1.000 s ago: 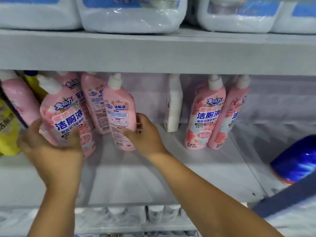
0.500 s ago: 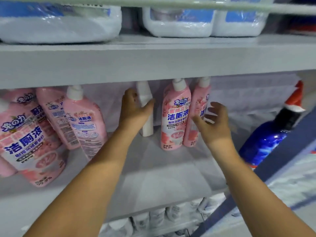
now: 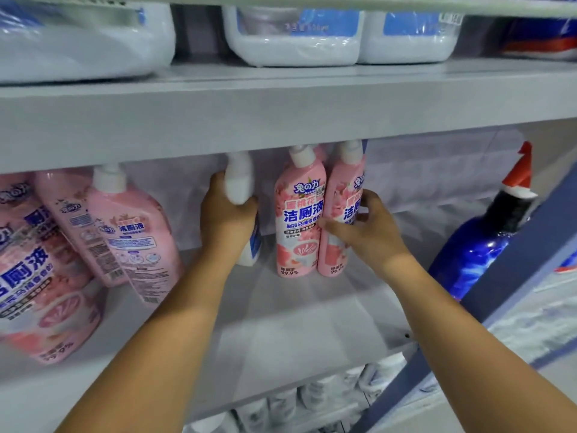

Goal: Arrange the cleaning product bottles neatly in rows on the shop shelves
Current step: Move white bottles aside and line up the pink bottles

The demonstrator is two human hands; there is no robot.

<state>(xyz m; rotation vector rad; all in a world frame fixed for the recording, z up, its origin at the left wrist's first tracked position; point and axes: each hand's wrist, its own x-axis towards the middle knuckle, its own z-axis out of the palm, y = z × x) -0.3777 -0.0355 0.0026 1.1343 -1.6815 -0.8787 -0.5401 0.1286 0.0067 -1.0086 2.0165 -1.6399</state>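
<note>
White bottle (image 3: 239, 182) at the back of the shelf (image 3: 281, 332), gripped by left hand (image 3: 226, 218), fingers curled round it. Just right, two pink bottles (image 3: 299, 214) upright, touching; right hand (image 3: 363, 228) pinching the far-right one (image 3: 338, 245). More pink bottles (image 3: 118, 232) leaning at left.

left hand (image 3: 228, 218) gripping white bottle (image 3: 239, 179), right hand (image 3: 363, 228) gripping pink bottle (image 3: 342, 210)
</note>
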